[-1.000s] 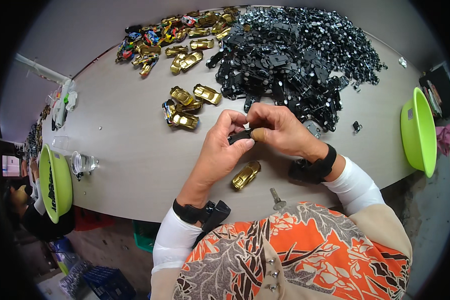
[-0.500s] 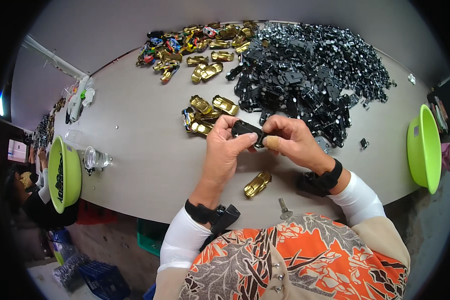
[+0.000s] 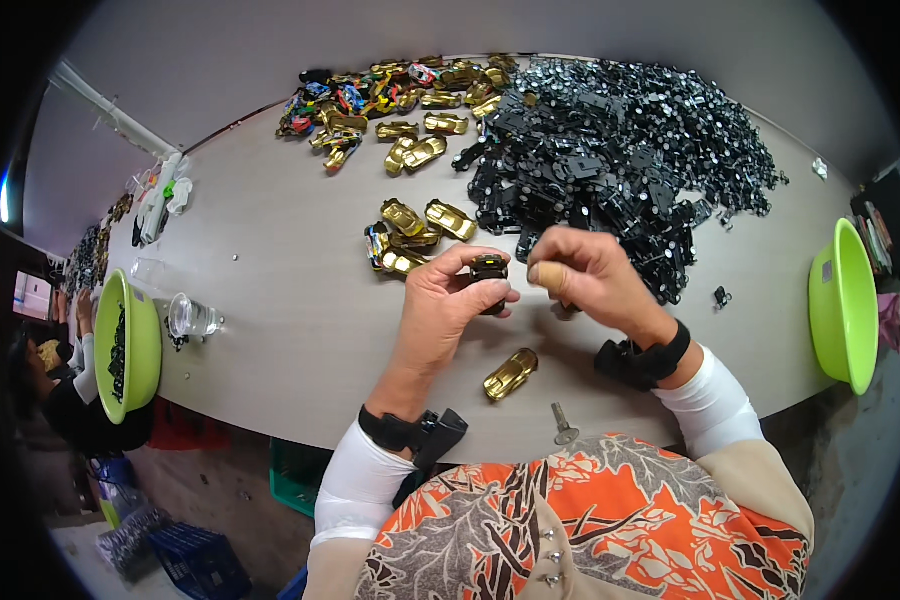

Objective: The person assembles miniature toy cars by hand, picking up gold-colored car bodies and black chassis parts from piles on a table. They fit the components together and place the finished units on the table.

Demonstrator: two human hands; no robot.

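Toy-car part [image 3: 489,270] looks mostly black, with a touch of yellow.

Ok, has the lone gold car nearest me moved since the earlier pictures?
No; the gold car lies as before, beyond and left of the metal piece.

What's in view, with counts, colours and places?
Table: one, pale grey, centre
Chassis pile: one, black and silver, back right
Toy cars: many, gold and multicoloured, left of pile
Loose car: one, gold, near edge
Bowls: two, lime green, left and right
Cup: one, clear, left
Metal piece: one, grey, near edge
Crate: one, blue, lower left
Co-worker: one, dark clothing, left
Held part: one, black, centre
Garment: one, orange and grey, bottom
Left hand: one, bare, centre
Right hand: one, bare, beside it
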